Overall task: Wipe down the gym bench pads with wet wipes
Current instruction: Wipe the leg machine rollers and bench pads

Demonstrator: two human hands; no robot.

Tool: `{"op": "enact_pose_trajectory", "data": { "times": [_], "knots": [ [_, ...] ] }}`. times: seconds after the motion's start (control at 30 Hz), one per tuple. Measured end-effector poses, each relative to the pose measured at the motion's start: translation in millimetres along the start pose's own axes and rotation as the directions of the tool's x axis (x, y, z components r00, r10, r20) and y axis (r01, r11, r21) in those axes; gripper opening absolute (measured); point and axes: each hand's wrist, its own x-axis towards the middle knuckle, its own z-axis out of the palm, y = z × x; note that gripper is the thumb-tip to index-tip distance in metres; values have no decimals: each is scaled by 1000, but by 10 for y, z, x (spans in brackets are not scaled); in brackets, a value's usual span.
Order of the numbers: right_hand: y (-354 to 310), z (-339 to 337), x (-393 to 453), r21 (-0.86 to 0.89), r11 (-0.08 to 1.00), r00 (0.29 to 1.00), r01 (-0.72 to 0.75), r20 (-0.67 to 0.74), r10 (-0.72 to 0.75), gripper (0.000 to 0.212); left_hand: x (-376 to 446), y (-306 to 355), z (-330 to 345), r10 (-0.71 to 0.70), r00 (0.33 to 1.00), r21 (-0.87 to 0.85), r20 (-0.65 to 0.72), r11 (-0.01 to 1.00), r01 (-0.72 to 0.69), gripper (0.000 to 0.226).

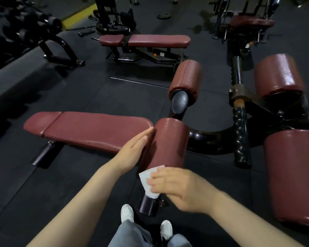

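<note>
A maroon roller pad [168,141] stands in front of me, its surface glossy and wet-looking. My left hand [134,150] lies flat with straight fingers against the roller's left side. My right hand [175,186] presses a white wet wipe [147,180] against the roller's near lower end, fingers spread over it. Behind my left hand stretches a long flat maroon bench pad [86,130]. Another roller pad [185,77] sits further back. Two large shiny maroon pads, one [278,75] far and one [292,175] near, are at the right.
Black curved frame tubes [212,139] and a knurled black handle bar [241,134] join the pads. A second flat bench [150,41] stands at the back. A dumbbell rack [21,25] is far left. Black rubber floor surrounds everything; my white shoes [128,213] are below.
</note>
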Motion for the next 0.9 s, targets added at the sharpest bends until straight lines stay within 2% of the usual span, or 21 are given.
{"op": "enact_pose_trajectory", "data": {
  "times": [0.07, 0.13, 0.17, 0.23, 0.3, 0.4, 0.47, 0.5, 0.53, 0.57, 0.63, 0.67, 0.7, 0.73, 0.8, 0.83, 0.9],
  "knots": [
    [229, -162, 110, -57, 998, 1000, 9, 15, -8, 41, -69, -107, 6, 48, 999, 7, -12, 999, -47, 39],
    [531, -378, 337, -94, 977, 975, -194, -125, 181, 39, -113, -208, 8, 16, 1000, -28, -1, 999, -16, 39],
    [656, -472, 445, -83, 948, 935, -306, -214, 283, 39, -120, -243, 12, -8, 1000, -45, 3, 999, 8, 39],
    [723, -470, 540, -66, 902, 866, -427, -317, 387, 40, -99, -268, 27, -40, 999, -72, -8, 997, 40, 40],
    [543, -271, 421, -30, 919, 876, -392, -318, 363, 42, -53, -284, 18, -48, 999, -87, -17, 995, 47, 40],
    [117, 12, 50, 3, 984, 969, -178, -173, 176, 47, -3, -303, -11, -73, 997, -91, -2, 993, 72, 42],
    [154, -84, 52, 11, 999, 997, -46, -61, 46, 46, 13, -317, -6, -82, 997, -117, -8, 990, 80, 43],
    [284, -181, 136, -15, 999, 998, -37, -45, 36, 42, 18, -326, 13, -100, 995, -148, -14, 984, 97, 44],
    [443, -277, 240, -40, 994, 993, -99, -66, 96, 41, 16, -335, 40, -122, 992, -174, -19, 978, 116, 43],
    [617, -384, 357, -47, 973, 969, -226, -115, 219, 39, 6, -326, 72, -139, 990, -183, -26, 974, 132, 41],
    [888, -542, 533, -31, 889, 870, -457, -223, 439, 38, -31, -298, 137, -161, 987, -174, -8, 972, 157, 34],
    [915, -538, 558, -37, 862, 840, -505, -250, 482, 38, -44, -293, 163, -174, 985, -178, 7, 969, 173, 32],
    [851, -489, 553, -40, 871, 847, -489, -262, 463, 39, -49, -289, 178, -191, 981, -182, 9, 965, 190, 32],
    [718, -392, 499, -32, 910, 884, -412, -254, 392, 41, -44, -287, 174, -204, 979, -184, 4, 962, 201, 35],
    [358, -151, 309, -11, 984, 970, -176, -175, 171, 44, -13, -288, 126, -225, 974, -186, -14, 958, 219, 50],
    [206, -41, 206, -5, 997, 989, -79, -126, 78, 45, -3, -281, 98, -228, 974, -169, -11, 960, 223, 51],
    [166, -12, 137, 14, 1000, 999, -7, -40, 7, 43, 5, -237, 53, -198, 980, -119, 8, 973, 198, 42]
  ]
}}
